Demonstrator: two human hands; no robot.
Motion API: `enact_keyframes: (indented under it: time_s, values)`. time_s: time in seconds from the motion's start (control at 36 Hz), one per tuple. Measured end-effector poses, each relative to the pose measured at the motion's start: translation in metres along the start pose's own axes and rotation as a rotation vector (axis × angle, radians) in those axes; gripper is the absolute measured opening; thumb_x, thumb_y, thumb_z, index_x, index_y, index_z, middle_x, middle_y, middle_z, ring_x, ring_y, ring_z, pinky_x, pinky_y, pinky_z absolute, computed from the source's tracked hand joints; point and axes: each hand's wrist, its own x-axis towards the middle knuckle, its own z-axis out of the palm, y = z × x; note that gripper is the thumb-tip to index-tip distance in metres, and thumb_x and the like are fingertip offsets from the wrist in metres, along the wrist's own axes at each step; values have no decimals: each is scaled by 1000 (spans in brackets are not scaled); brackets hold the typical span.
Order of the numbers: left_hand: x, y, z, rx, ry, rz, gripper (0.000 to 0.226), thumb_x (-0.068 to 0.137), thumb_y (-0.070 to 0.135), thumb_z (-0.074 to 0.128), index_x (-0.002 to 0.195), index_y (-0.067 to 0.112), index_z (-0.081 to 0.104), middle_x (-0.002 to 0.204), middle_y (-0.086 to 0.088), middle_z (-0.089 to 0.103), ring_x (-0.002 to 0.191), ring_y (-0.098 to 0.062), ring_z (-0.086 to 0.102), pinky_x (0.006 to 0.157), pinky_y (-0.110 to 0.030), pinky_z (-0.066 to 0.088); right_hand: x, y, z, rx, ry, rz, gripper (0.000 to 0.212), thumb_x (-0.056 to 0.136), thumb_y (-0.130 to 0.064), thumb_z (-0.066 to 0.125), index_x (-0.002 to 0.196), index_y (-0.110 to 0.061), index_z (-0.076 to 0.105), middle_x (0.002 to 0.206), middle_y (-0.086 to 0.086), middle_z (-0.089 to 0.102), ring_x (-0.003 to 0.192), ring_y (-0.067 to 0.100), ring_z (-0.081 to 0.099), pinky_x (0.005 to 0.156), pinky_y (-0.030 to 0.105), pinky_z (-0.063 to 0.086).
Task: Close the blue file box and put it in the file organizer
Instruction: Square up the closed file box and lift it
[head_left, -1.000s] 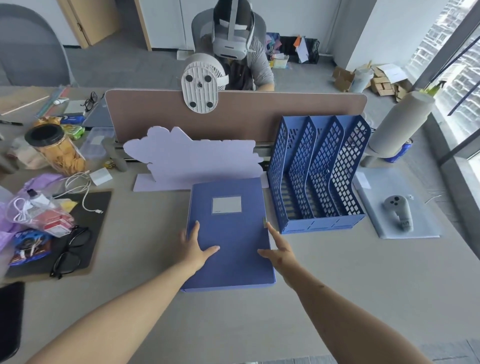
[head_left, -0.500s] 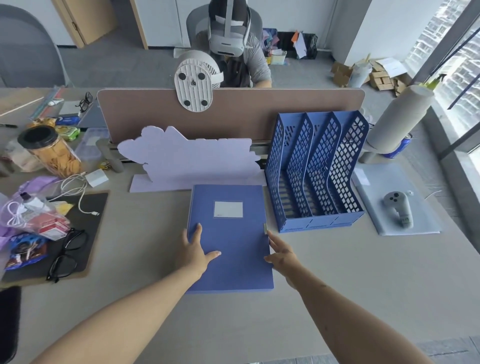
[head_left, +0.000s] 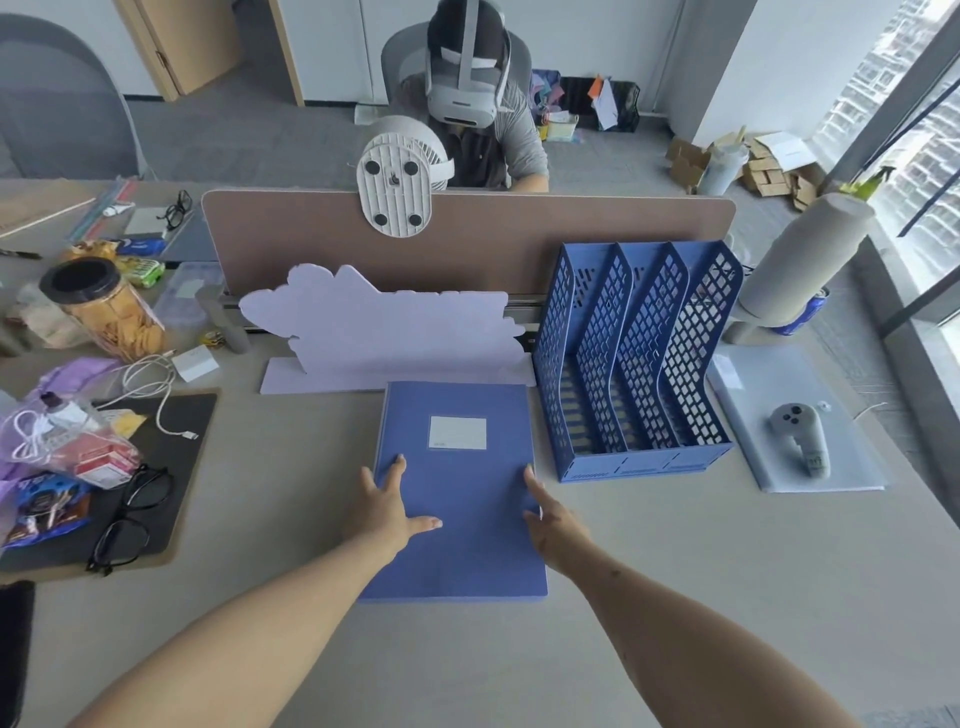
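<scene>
The blue file box (head_left: 467, 493) lies flat and closed on the desk in front of me, a white label on its lid. My left hand (head_left: 382, 512) rests flat on the lid at the box's left edge, fingers spread. At the right edge is my right hand (head_left: 553, 519), its fingers along the side of the box. The blue mesh file organizer (head_left: 639, 358) stands upright just right of the box, its three slots showing nothing inside.
A pale cloud-shaped board (head_left: 384, 327) stands behind the box against the brown desk divider (head_left: 519, 234). Right of the organizer lie a grey mat with a controller (head_left: 800, 436) and a grey roll (head_left: 800, 270). Glasses (head_left: 130, 519), cables and snacks crowd the left. A person in a headset sits opposite.
Both hands have stayed on the box's edges; the right hand has shifted slightly along the right edge. The box lies closed as before.
</scene>
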Motion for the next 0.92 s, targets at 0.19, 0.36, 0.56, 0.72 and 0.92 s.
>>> enact_keyframes:
  time_s: [0.19, 0.36, 0.56, 0.72, 0.92]
  values:
    - [-8, -14, -2, -104, -51, 44, 119, 65, 67, 75, 149, 54, -10, 163, -15, 9, 132, -32, 48, 86, -36, 50, -11, -10, 11, 298, 16, -32, 86, 93, -16, 58, 154, -32, 0, 158, 2, 26, 124, 22, 45, 92, 28, 39]
    - [-17, -25, -1, -324, -24, 81, 118, 66, 52, 83, 152, 49, 3, 164, -16, 11, 151, -27, 19, 113, -45, 34, -11, -18, 16, 586, -55, -46, 97, 75, 4, 75, 150, -25, 20, 149, 10, 40, 126, 28, 51, 93, 35, 50]
    - [-27, -54, -11, -461, 117, 121, 115, 65, 48, 86, 150, 52, 9, 164, -6, 15, 150, -24, 20, 107, -42, 34, -24, -43, 22, 596, -69, -229, 93, 66, -14, 75, 143, -36, 29, 147, -4, 39, 134, 16, 42, 108, 38, 44]
    - [-39, -57, -48, -524, 204, 238, 111, 68, 32, 87, 154, 40, 18, 154, 0, 31, 141, -16, 33, 104, -31, 34, -37, -72, 8, 396, 128, -377, 65, 84, -18, 69, 138, -35, 36, 135, 0, 32, 122, 20, 42, 107, 33, 36]
    - [-46, -36, -87, -536, 172, 415, 106, 68, 30, 88, 151, 45, 23, 147, 14, 36, 133, -2, 32, 109, -31, 33, -67, -109, -53, 384, 148, -475, 60, 90, -38, 59, 138, -44, 23, 118, -18, 55, 107, 3, 55, 98, 41, 49]
